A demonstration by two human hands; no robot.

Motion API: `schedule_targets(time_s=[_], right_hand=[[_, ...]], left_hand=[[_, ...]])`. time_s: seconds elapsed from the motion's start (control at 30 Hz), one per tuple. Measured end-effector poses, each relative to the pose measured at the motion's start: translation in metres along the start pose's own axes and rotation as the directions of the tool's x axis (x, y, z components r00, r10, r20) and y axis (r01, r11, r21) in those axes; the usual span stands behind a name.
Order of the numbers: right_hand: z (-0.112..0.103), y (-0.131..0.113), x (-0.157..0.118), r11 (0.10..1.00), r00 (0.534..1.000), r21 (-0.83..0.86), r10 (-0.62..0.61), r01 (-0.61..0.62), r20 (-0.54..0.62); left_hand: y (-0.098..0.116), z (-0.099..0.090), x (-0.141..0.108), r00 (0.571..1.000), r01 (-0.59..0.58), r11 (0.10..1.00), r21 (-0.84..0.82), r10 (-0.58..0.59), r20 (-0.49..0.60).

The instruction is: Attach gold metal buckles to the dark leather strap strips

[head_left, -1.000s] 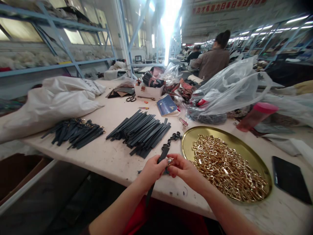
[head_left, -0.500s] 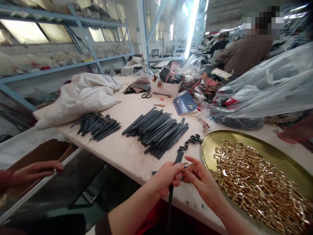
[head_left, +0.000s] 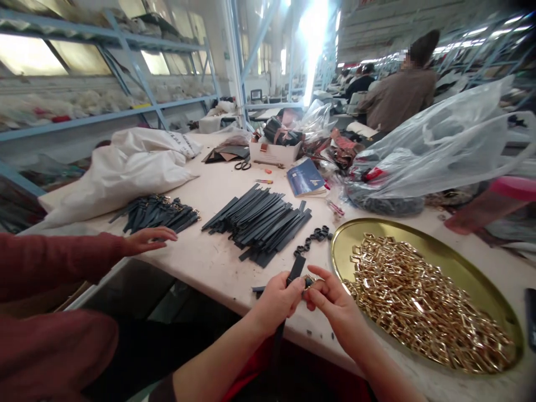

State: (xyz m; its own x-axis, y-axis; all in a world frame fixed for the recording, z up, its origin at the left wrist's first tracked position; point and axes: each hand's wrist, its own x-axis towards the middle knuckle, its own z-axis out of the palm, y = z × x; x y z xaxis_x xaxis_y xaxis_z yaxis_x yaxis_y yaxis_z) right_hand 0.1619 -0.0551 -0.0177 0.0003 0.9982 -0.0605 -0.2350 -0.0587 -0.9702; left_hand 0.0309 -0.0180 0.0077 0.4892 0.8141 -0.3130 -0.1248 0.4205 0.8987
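Note:
My left hand (head_left: 280,298) is closed around a dark strap (head_left: 296,269), whose upper end sticks out above the fingers while its tail hangs below the table edge. Close beside it, my right hand (head_left: 333,298) pinches a small gold buckle (head_left: 309,281) against the strap; the fingers partly hide where the two meet. Just beyond my hands lies a string of small dark loops (head_left: 312,240). A heap of flat dark straps (head_left: 262,223) covers the table's middle. To the right, a gold oval tray (head_left: 469,273) bears a large pile of gold buckles (head_left: 422,307).
At the left, a co-worker's hand (head_left: 151,240) reaches over the table near dark straps with gold fittings (head_left: 161,215). A white sack (head_left: 125,167) lies behind. Farther back are scissors (head_left: 243,165), a blue booklet (head_left: 305,177), a white box (head_left: 274,153) and a plastic bag (head_left: 439,145).
The co-worker's arm has moved in over the table from the left. My hands stay together, with the buckle now nearer the strap. The view has shifted slightly right.

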Motion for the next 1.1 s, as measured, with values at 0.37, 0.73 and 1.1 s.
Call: schedule_targets(time_s=[0.37,0.73,1.1], right_hand=[[0.004,0.000,-0.016,0.998,0.998,0.064,0.017,-0.013,-0.061],[-0.011,-0.008,-0.020,0.946,0.998,-0.318,-0.064,0.060,-0.002],[-0.004,0.001,-0.004,0.907,0.936,0.363,0.296,-0.212,-0.192]], left_hand=[[0.003,0.008,-0.021,0.972,-0.169,0.860,0.482,0.228,-0.065],[-0.002,-0.001,-0.017,0.999,-0.043,0.855,0.517,0.034,0.026],[0.004,-0.018,-0.020,0.992,-0.118,0.699,0.705,0.106,0.061]])
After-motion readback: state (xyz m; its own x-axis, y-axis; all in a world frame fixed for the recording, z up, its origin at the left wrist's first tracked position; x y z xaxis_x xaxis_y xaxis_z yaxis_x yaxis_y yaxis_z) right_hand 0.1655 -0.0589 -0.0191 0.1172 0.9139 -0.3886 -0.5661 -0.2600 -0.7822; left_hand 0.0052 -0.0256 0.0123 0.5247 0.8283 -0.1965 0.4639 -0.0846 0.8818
